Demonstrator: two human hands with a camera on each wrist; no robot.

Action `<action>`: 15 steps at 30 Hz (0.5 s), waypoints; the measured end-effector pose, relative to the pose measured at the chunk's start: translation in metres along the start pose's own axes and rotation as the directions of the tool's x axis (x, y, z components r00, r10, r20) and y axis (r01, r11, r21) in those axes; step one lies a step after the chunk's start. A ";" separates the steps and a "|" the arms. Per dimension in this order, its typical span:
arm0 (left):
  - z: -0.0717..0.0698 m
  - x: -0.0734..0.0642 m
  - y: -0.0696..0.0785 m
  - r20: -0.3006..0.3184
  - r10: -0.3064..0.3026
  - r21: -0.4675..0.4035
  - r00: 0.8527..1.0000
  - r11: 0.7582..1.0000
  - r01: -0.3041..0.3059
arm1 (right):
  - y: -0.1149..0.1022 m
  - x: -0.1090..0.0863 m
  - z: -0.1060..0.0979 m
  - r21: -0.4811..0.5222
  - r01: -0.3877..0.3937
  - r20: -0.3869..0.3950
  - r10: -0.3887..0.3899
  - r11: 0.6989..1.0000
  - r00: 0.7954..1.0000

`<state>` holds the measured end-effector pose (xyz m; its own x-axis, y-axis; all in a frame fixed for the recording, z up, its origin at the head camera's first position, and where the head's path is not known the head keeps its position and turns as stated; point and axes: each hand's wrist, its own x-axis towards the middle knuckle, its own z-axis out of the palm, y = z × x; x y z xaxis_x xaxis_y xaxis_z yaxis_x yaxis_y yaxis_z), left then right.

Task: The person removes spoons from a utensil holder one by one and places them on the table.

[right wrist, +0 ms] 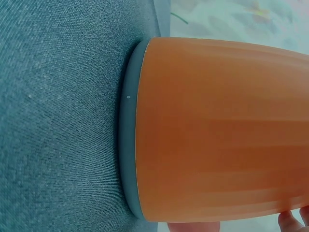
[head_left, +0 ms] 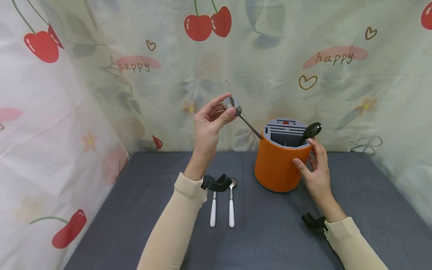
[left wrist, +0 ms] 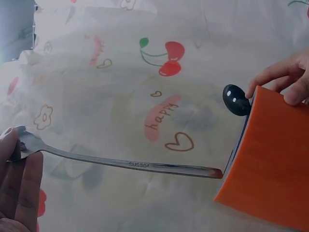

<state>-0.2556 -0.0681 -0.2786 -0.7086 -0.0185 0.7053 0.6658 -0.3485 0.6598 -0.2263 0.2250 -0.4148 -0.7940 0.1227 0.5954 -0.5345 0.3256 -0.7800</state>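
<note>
My left hand (head_left: 210, 122) pinches a metal spoon (left wrist: 130, 164) by its bowl, between thumb and fingers. The handle slants down to the right, its end at the left rim of an orange utensil holder (head_left: 278, 168). In the head view, my right hand (head_left: 318, 172) holds the holder's right side, thumb on the front and fingers near the rim. A black spoon (head_left: 313, 129) stands in the holder, bowl up, beside those fingers. The holder sits upright on the table; its grey top has slots and a larger opening.
On the dark grey tablecloth (head_left: 270, 232) lie a white-handled spoon (head_left: 231, 213) and, left of it, another white-handled utensil (head_left: 213, 214), its head hidden behind the left wrist's black band (head_left: 216, 183). A cherry-patterned curtain (head_left: 236, 67) stands behind the table and along its sides.
</note>
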 end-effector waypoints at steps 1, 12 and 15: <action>-0.003 0.000 0.000 -0.005 -0.007 0.005 1.000 1.000 0.007 | 0.004 0.001 0.000 -0.001 -0.002 -0.002 0.002 1.000 1.000; -0.042 -0.009 -0.004 -0.044 -0.079 0.076 0.996 0.994 0.082 | 0.034 0.004 -0.004 -0.002 -0.017 -0.016 0.017 1.000 1.000; -0.056 -0.013 -0.004 -0.066 -0.098 0.080 0.993 0.991 0.103 | 0.034 0.004 -0.003 -0.003 -0.016 -0.013 0.016 1.000 1.000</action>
<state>-0.2620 -0.1193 -0.3048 -0.7845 -0.0463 0.6184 0.6054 -0.2728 0.7477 -0.2469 0.2399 -0.4381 -0.7986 0.1403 0.5853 -0.5207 0.3267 -0.7888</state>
